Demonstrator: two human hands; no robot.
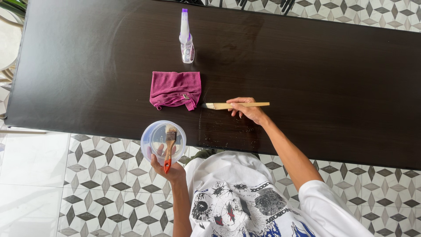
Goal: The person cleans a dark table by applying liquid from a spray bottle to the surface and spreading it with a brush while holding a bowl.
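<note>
i see my right hand [247, 109] clenched round a flat brush [234, 105] on the dark bench [329, 87], its long axis left-right, bristles toward the pink cloth [175, 90]. my left hand [169, 169] grasps a clear bowl [163, 141] with a second brush [169, 147] off the bench edge.

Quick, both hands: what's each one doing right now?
Left hand: closed, holding a clear round plastic container with an orange-handled brush.
Right hand: closed on a pale wooden-handled brush on the dark table.

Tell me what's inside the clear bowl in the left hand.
A paintbrush with a wooden handle and orange tip lies inside the clear bowl, bristles up. Through its bottom the left hand fingers show; any liquid cannot be made out.
</note>
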